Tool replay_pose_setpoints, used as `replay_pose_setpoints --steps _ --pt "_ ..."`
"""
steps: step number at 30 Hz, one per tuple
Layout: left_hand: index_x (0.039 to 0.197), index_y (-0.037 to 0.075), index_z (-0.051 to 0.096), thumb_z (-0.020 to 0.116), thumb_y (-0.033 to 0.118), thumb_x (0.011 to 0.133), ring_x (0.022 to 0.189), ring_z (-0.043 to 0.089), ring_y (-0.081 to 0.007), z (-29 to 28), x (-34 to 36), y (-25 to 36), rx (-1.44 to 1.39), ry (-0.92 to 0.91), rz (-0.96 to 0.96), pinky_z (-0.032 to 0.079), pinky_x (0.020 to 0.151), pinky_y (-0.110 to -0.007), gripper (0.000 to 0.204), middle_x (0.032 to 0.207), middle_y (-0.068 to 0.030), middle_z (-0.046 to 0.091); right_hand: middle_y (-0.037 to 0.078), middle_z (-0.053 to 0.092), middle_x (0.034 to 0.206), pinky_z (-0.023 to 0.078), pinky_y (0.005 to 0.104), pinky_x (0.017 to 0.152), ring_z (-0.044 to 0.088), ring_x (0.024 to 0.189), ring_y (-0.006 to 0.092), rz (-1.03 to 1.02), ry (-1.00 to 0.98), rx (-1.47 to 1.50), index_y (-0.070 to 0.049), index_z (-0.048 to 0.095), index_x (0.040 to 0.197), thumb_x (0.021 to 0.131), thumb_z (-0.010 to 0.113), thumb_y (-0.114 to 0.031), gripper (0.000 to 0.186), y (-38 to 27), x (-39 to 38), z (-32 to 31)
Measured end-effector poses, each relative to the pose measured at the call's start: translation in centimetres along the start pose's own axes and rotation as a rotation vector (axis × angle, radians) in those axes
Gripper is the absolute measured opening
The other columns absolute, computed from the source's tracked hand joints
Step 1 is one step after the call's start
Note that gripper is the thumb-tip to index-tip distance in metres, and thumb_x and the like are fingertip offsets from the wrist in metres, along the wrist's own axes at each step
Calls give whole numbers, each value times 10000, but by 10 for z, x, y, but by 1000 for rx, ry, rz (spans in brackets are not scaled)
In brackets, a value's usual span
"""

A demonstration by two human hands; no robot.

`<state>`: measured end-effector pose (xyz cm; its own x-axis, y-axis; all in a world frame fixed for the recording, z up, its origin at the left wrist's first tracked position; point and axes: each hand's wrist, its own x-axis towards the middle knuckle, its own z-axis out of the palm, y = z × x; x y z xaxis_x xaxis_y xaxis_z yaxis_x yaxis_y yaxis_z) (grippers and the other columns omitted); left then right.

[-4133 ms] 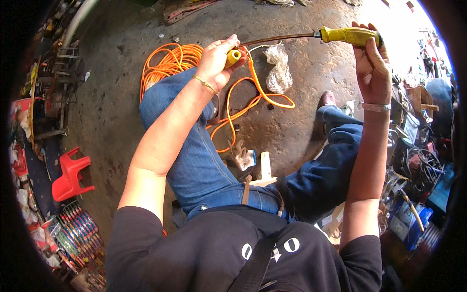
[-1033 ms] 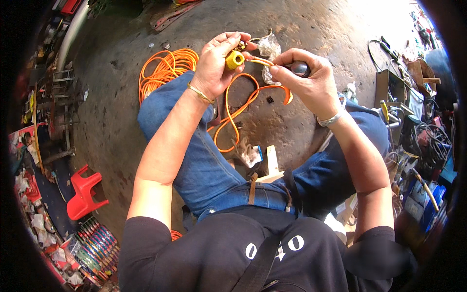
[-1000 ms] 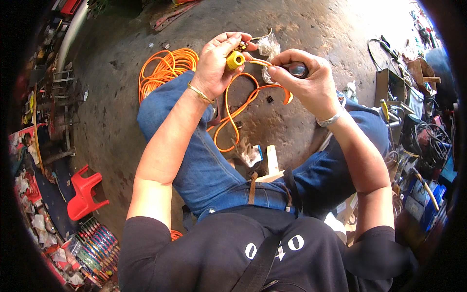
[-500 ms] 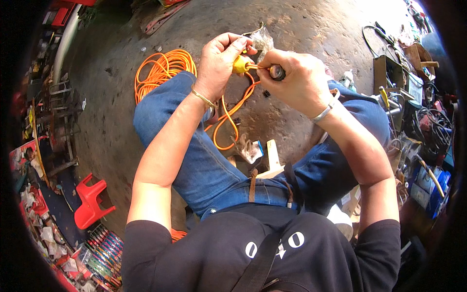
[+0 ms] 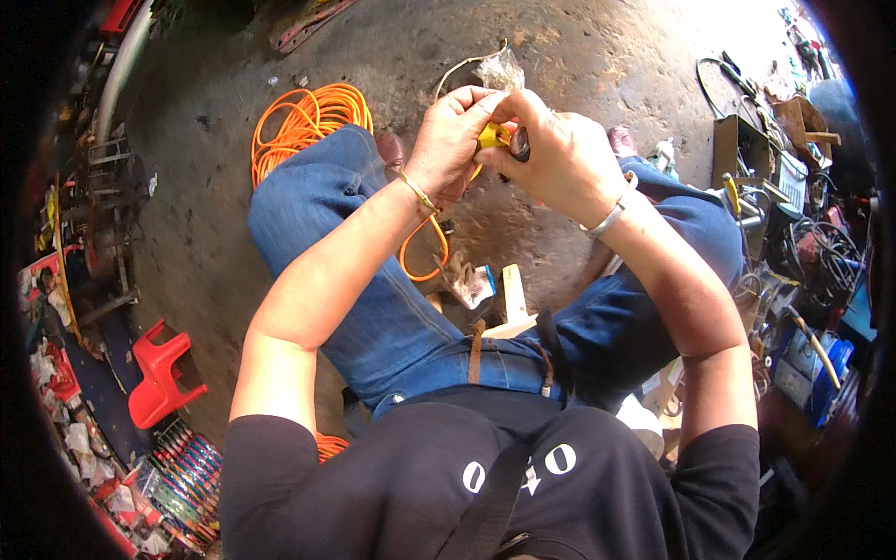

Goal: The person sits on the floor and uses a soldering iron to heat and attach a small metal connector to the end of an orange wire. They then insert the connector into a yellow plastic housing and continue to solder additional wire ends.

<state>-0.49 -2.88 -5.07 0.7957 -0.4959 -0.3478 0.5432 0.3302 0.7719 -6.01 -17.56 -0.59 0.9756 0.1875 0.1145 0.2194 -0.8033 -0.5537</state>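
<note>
My left hand is closed on a yellow cable connector, thumb and fingertips pinched at its upper end. My right hand comes in close from the right, its fingers wrapped round a dark tool handle. The handle's rounded end shows below the thumb; the rest of the tool is hidden, so its kind is unclear. Both hands meet at the connector and cover much of it. An orange cable loops down below them between my knees. Its thick coil lies on the floor beyond my left knee.
A crumpled clear plastic bag lies beyond my hands. Between my legs are a small packet and a piece of wood. A red plastic stool stands at the left. Tools, boxes and cables crowd the right, around a metal box.
My hands have come together; the right has moved left and now overlaps the connector. The orange wire that showed between connector and right hand is now covered. The view has shifted slightly.
</note>
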Motion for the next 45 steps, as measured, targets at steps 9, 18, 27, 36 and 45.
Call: replay_pose_setpoints --steps 9,18,27,36,45 --pt "929 31 588 528 190 973 831 637 -174 -13 0 7 -296 86 -27 535 730 -286 175 894 -78 640 81 678 745 540 307 613 682 655 200 20 264 237 -97 635 1037 761 785 -222 339 5 -1 -17" --pt "1031 91 613 656 302 906 816 612 -80 -6 -7 16 -196 -213 -54 497 668 -207 249 999 -27 646 25 666 773 498 233 659 612 705 84 220 329 502 -51 664 985 760 793 -139 273 23 5 -24" --pt "1063 33 582 702 179 877 778 623 -76 6 -10 20 -116 -104 -28 526 659 -197 265 948 -43 636 123 693 825 542 316 668 691 745 199 147 184 349 -85 562 1111 712 839 -213 503 15 4 -14" --pt "955 -7 603 650 118 881 726 644 -125 1 -7 17 -231 -126 -42 553 657 -243 153 851 -70 644 83 659 912 509 281 786 626 844 143 206 78 406 -99 443 1356 647 883 -228 844 3 8 -10" --pt "966 23 658 657 82 852 784 628 -104 -19 -3 28 -417 -39 -50 540 670 -207 128 916 -54 670 49 678 890 502 238 652 623 764 92 411 -194 739 -41 589 1146 801 778 -196 422 7 4 -13"
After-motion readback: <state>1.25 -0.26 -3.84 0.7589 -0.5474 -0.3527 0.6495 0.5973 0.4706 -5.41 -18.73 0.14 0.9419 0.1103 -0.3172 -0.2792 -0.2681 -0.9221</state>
